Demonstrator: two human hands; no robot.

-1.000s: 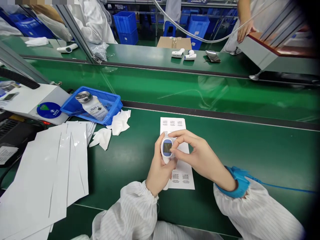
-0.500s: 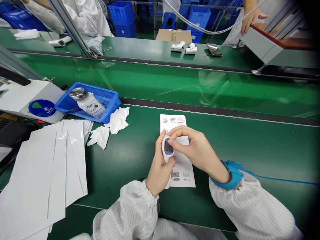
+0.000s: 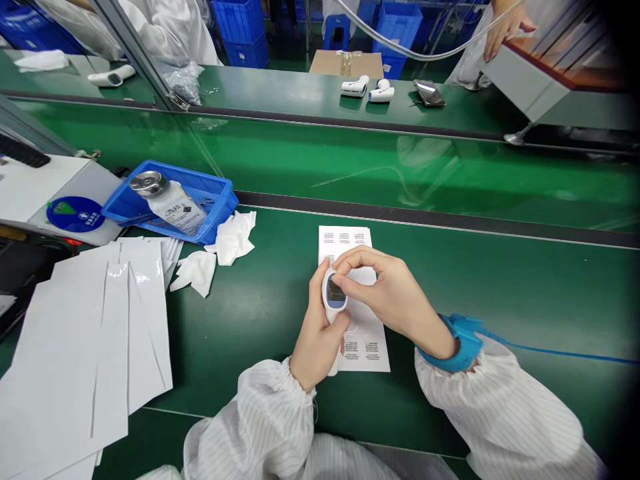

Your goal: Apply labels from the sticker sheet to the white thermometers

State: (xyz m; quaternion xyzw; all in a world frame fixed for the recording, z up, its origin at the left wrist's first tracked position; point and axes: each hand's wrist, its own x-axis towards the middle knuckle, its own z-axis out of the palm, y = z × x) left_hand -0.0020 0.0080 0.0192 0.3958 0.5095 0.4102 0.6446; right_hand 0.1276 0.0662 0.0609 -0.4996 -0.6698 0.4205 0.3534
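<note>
My left hand (image 3: 320, 333) is wrapped around a white handheld thermometer (image 3: 327, 315), its blue-framed display facing up. The thermometer is over a white label sheet (image 3: 367, 347) printed with small blocks of text. My right hand (image 3: 377, 287) has its thumb and index finger pinched together at the upper part of the display. Whatever those fingertips hold, if anything, is too small to make out. A blue wrist strap (image 3: 455, 343) with a cord circles my right wrist.
At left are a stack of white sheets (image 3: 90, 347), crumpled white wipes (image 3: 235, 239), and a blue tray (image 3: 220, 213) holding a white bottle (image 3: 175, 207). White handheld devices (image 3: 355, 87) lie on the bench across the green channel. A co-worker's hand (image 3: 503, 30) rests near a box-like fixture.
The right thumb and fingertips have shifted from the display's right edge to its upper part. The left hand keeps hold of the thermometer. The view has tilted slightly.
</note>
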